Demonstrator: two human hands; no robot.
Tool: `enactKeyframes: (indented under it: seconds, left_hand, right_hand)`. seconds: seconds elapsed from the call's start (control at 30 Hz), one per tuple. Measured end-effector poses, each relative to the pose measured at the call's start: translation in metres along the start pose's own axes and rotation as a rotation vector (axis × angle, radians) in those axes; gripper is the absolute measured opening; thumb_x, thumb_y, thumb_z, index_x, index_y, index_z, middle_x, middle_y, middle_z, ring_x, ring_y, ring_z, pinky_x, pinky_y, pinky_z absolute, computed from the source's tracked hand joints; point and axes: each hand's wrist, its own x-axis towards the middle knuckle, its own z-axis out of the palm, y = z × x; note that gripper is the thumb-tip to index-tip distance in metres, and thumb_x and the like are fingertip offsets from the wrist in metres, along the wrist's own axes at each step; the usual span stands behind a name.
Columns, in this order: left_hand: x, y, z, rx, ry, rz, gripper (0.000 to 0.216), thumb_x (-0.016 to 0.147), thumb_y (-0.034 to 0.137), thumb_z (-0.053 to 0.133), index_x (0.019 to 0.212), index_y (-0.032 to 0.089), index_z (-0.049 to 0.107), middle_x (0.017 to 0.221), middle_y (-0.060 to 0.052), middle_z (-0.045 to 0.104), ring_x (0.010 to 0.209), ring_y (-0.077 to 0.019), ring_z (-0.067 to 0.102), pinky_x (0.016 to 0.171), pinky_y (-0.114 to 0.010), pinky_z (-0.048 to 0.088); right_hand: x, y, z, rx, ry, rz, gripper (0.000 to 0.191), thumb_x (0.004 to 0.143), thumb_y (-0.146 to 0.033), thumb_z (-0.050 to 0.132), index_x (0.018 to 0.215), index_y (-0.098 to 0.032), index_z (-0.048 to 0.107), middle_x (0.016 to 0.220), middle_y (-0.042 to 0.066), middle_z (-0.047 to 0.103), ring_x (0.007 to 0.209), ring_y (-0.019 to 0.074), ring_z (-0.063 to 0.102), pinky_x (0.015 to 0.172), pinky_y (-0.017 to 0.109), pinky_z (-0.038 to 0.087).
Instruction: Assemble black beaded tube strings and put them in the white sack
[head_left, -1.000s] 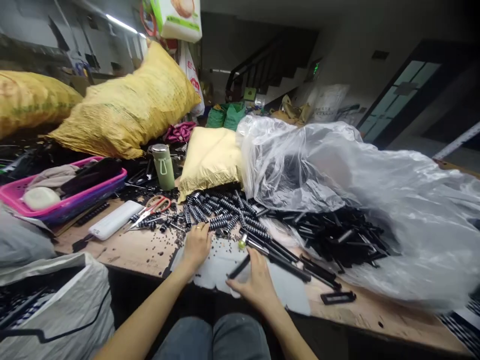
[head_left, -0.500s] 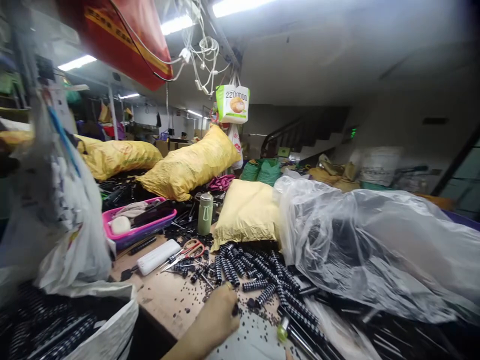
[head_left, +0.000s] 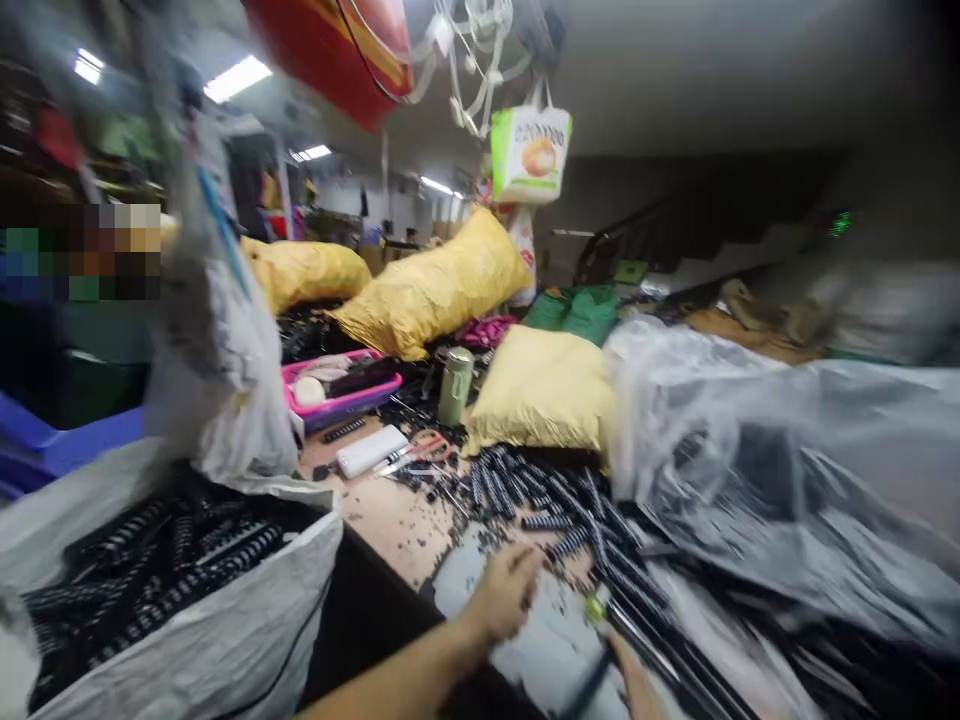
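My left hand (head_left: 508, 592) is over a pale grey sheet (head_left: 536, 655) on the table, its fingers curled; whatever they hold is too blurred to make out. At the bottom edge, part of my right hand (head_left: 636, 680) shows against a dark rod (head_left: 589, 685), smeared by motion, which it seems to grip. Beyond both hands lies a pile of black-and-white ribbed pieces (head_left: 547, 522). A yellow-green knob (head_left: 595, 607) on a shiny metal rod sits just past my right fingers. Small black bits are scattered over the sheet and table.
At left stands a white woven sack (head_left: 300, 590) of ribbed pieces. Orange-handled scissors (head_left: 429, 446), a white block (head_left: 371, 450), a green flask (head_left: 454, 388) and a pink basket (head_left: 341, 405) lie farther back. Behind the pile are a yellow sack (head_left: 544, 385) and clear plastic sheeting (head_left: 720, 440).
The view has swung left and down, showing more of the white sack. My left hand has come back over the grey sheet. More of my right hand and the dark rod have come into view.
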Motion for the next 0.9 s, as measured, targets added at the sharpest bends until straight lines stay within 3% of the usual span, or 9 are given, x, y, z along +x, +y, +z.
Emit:
enactKeyframes:
  seconds: [0.1,0.2,0.4,0.5,0.67,0.8,0.9]
  left_hand:
    - [-0.013,0.011,0.001,-0.131,-0.093,-0.156,0.053,0.071,0.056,0.046,0.105,0.016,0.049,0.043,0.010,0.037,0.026,-0.0036,0.024,0.029,-0.015,0.014]
    - [-0.021,0.014,0.003,-0.209,-0.154,-0.243,0.052,0.073,0.052,0.047,0.112,0.018,0.047,0.043,0.009,0.041,0.025,-0.0037,0.026,0.027,-0.014,0.015]
    - [-0.026,0.006,0.011,-0.327,-0.052,-0.253,0.032,0.070,0.043,0.053,0.083,0.014,0.054,0.047,0.006,0.047,0.032,-0.0059,0.040,0.033,-0.017,0.031]
    - [-0.028,0.005,0.013,-0.328,-0.077,-0.258,0.028,0.071,0.042,0.053,0.072,0.015,0.050,0.045,0.003,0.050,0.038,-0.0107,0.049,0.041,-0.022,0.041]
    - [-0.030,0.007,0.012,-0.259,-0.081,-0.302,0.027,0.073,0.043,0.051,0.076,0.016,0.049,0.041,0.001,0.052,0.037,-0.0121,0.050,0.040,-0.021,0.040]
    - [-0.024,0.009,0.013,-0.199,-0.076,-0.398,0.025,0.072,0.041,0.051,0.078,0.016,0.050,0.041,0.003,0.050,0.036,-0.0127,0.050,0.038,-0.022,0.040]
    - [-0.016,0.008,0.013,-0.152,-0.061,-0.457,0.025,0.073,0.041,0.048,0.078,0.016,0.050,0.043,0.003,0.048,0.036,-0.0129,0.050,0.039,-0.023,0.041]
  right_hand:
    - [-0.030,-0.009,-0.029,0.065,-0.112,-0.005,0.093,0.055,-0.045,0.070,0.131,-0.017,0.024,0.129,0.014,0.038,0.119,0.0309,0.037,0.094,0.044,0.040]
    - [-0.029,-0.032,-0.038,0.164,-0.151,-0.046,0.102,0.053,-0.045,0.073,0.133,-0.017,0.015,0.134,0.014,0.030,0.125,0.0291,0.030,0.100,0.044,0.034]
    - [-0.008,-0.056,-0.037,0.232,-0.213,-0.157,0.107,0.051,-0.042,0.076,0.134,-0.020,0.011,0.138,0.012,0.025,0.128,0.0256,0.023,0.106,0.041,0.025]
    - [-0.006,-0.057,-0.035,0.233,-0.280,-0.154,0.106,0.053,-0.035,0.075,0.134,-0.019,0.010,0.140,0.012,0.021,0.130,0.0247,0.019,0.107,0.040,0.023]
    - [-0.007,-0.055,-0.028,0.231,-0.337,-0.099,0.106,0.051,-0.032,0.075,0.134,-0.017,0.010,0.138,0.014,0.023,0.129,0.0242,0.021,0.107,0.039,0.024]
    - [-0.006,-0.054,-0.023,0.235,-0.303,0.008,0.105,0.044,-0.022,0.075,0.131,-0.016,0.016,0.131,0.013,0.032,0.124,0.0245,0.029,0.104,0.038,0.028]
    - [-0.004,-0.056,-0.021,0.247,-0.302,0.052,0.103,0.044,-0.024,0.073,0.131,-0.016,0.017,0.129,0.013,0.033,0.123,0.0250,0.030,0.103,0.038,0.029]
